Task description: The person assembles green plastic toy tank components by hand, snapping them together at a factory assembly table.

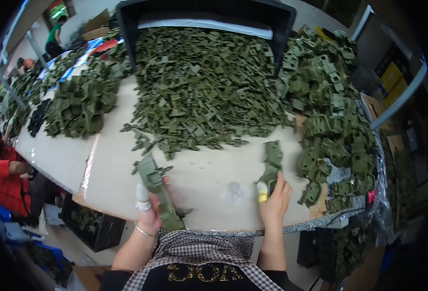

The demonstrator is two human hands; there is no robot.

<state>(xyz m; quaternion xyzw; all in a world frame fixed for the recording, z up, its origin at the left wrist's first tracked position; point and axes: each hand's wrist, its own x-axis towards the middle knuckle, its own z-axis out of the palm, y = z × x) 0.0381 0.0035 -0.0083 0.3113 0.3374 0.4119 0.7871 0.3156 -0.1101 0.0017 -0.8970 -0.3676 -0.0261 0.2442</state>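
Observation:
My left hand [151, 212], with a white wrap on one finger, is closed around a long olive-green molded plastic part [151, 175]. That piece stands tilted over the near left of the table, its lower end by the table edge. Closed on a second green molded piece [273, 156] is my right hand [278, 196], with a yellow wrap on its thumb. This piece points away from me, to the right of the table's middle. A broad heap of small green parts [204, 92] lies in front of both hands.
A black bin [287, 34] lies behind the heap, its mouth facing me. Larger green parts [337, 126] are stacked along the right edge, and more parts [80, 104] lie at the left. A person in red [8, 182] sits on the left, beyond a black crate [90, 223].

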